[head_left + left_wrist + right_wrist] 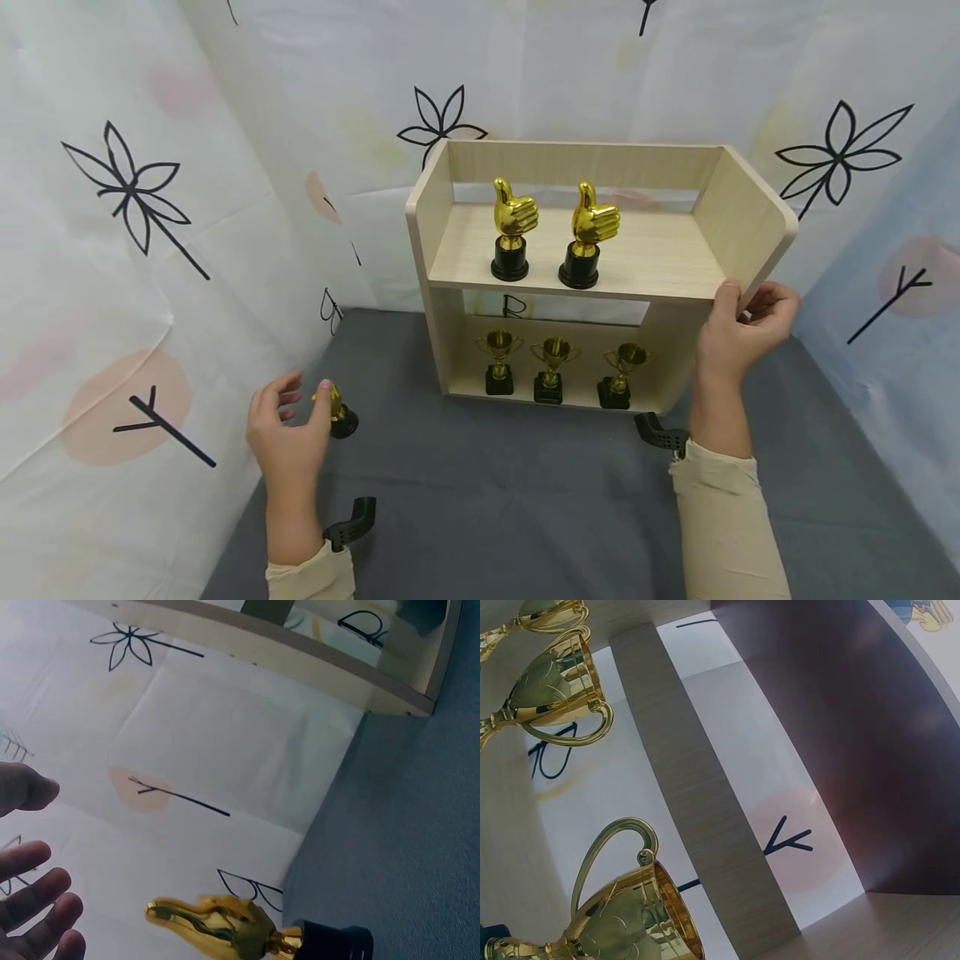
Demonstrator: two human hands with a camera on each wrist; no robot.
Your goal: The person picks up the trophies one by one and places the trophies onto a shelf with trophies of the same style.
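My left hand point(288, 429) is beside a gold thumbs-up trophy point(344, 422) with a black base, at the left of the grey cloth. Its thumb overlaps the trophy in the head view. In the left wrist view, the spread fingers point(45, 900) are apart from the trophy point(232, 930). With thumb at the front edge and fingers bent round the outside, my right hand point(742, 337) grips the right side panel of a two-tier wooden shelf point(660, 246). Two more thumbs-up trophies, one left point(511, 229) and one right point(585, 237), stand on the upper tier.
Three gold cup trophies line the lower tier: left point(499, 362), middle point(551, 371) and right point(619, 375). White patterned fabric point(300, 83) rises behind and at both sides. Grey cloth point(517, 500) covers the table. Each wrist wears a black camera mount point(352, 523).
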